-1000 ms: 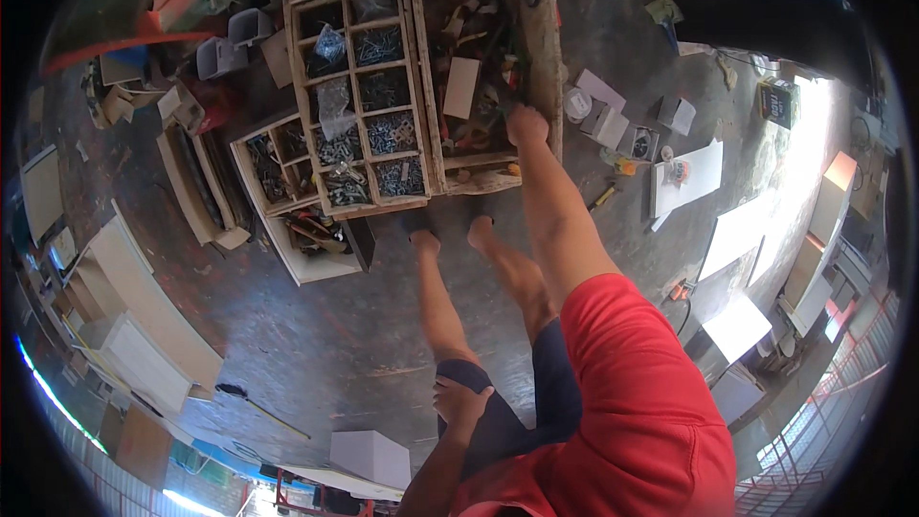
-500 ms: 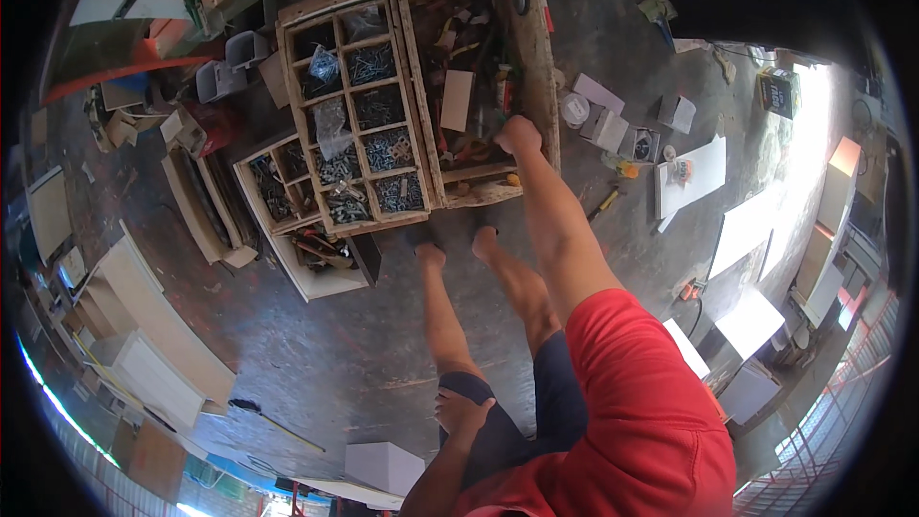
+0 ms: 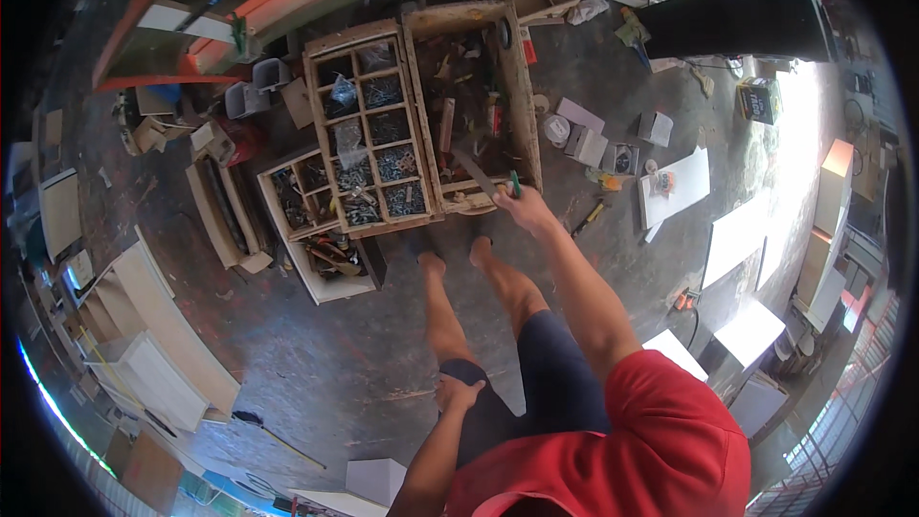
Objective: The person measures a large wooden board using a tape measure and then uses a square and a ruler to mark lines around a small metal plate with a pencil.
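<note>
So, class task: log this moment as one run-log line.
right hand: shut on flat metal blade tool with green handle, over open wooden toolbox | left hand: resting on thigh, holding nothing | stance: standing, bare feet

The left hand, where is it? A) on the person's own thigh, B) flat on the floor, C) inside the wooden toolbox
A: the left hand rests on the thigh, while the right hand reaches to the wooden toolbox, holding a green-handled tool.

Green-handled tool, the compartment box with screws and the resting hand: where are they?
green-handled tool (image 3: pixel 514 184), head view, its green handle
compartment box (image 3: pixel 414 124), head view, right wooden rim
left hand (image 3: pixel 458 391), head view, its back
</note>
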The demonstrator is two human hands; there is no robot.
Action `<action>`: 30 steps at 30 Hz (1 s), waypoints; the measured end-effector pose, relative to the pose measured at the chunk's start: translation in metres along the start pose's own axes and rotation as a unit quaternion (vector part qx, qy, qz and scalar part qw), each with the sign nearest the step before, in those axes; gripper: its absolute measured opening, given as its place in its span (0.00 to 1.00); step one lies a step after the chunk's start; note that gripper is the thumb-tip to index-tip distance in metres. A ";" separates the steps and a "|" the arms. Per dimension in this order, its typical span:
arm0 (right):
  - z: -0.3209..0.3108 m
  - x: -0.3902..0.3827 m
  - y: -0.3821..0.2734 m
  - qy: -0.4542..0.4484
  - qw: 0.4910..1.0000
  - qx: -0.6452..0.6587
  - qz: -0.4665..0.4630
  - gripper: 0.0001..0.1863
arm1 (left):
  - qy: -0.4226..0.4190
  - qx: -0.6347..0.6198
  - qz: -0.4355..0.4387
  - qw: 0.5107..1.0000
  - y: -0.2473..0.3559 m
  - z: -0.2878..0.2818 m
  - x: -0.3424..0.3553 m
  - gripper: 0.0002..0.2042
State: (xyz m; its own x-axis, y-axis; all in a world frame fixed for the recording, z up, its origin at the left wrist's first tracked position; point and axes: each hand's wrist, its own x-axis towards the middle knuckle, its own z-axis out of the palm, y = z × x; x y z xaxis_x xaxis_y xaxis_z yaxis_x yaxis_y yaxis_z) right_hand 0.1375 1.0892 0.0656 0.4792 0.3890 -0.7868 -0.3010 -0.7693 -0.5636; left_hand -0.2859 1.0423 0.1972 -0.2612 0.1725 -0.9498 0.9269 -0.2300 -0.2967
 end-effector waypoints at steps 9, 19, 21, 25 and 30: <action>-0.032 -0.206 -0.057 -0.151 0.985 0.045 -0.070 0.12 | 0.144 -0.510 0.243 0.812 0.005 -0.017 -0.001 0.29; -0.031 -0.348 -0.188 -0.507 0.855 -0.063 -0.094 0.12 | 0.527 -0.565 0.309 0.554 -0.072 -0.144 -0.151 0.38; -0.021 -0.365 -0.196 -0.565 0.807 -0.128 -0.114 0.16 | 0.593 -0.533 0.309 0.519 -0.098 -0.149 -0.171 0.40; 0.018 -0.405 -0.185 -0.621 0.706 -0.269 -0.209 0.22 | 0.645 -0.556 0.310 0.422 -0.139 -0.094 -0.193 0.30; 0.070 -0.463 -0.140 -0.699 0.608 -0.346 -0.148 0.25 | 0.634 -0.640 0.232 0.367 -0.192 0.032 -0.208 0.17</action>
State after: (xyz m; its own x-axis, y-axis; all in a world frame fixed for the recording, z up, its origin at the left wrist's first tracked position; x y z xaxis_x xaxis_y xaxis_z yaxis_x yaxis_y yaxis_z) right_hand -0.1000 1.0521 0.4907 -0.8870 0.2410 -0.3939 0.2788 -0.4005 -0.8729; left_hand -0.4179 1.0197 0.4486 -0.4119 0.8927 0.1830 0.3722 -0.0184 0.9280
